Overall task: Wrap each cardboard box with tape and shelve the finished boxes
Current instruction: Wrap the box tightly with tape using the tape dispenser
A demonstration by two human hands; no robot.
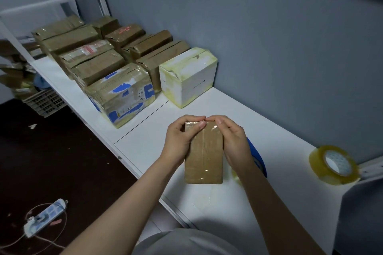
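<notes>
A small brown cardboard box point(204, 161), shiny with clear tape, lies on the white table point(279, 151) in front of me. My left hand point(179, 141) grips its left side near the far end, thumb across the top. My right hand point(234, 141) holds the right side, its fingers curled over the far edge. A roll of clear yellowish tape point(333, 164) stands on its edge at the right. Several taped boxes point(93, 58) sit in rows at the table's far left, among them a blue-marked box point(122, 95) and a white box point(188, 76).
A blue object point(258, 156) lies under my right wrist. A grey wall runs behind the table. On the dark floor at left lie a white power strip point(44, 217) with cord and a plastic crate point(44, 101). A white metal frame point(51, 3) rises at the far left.
</notes>
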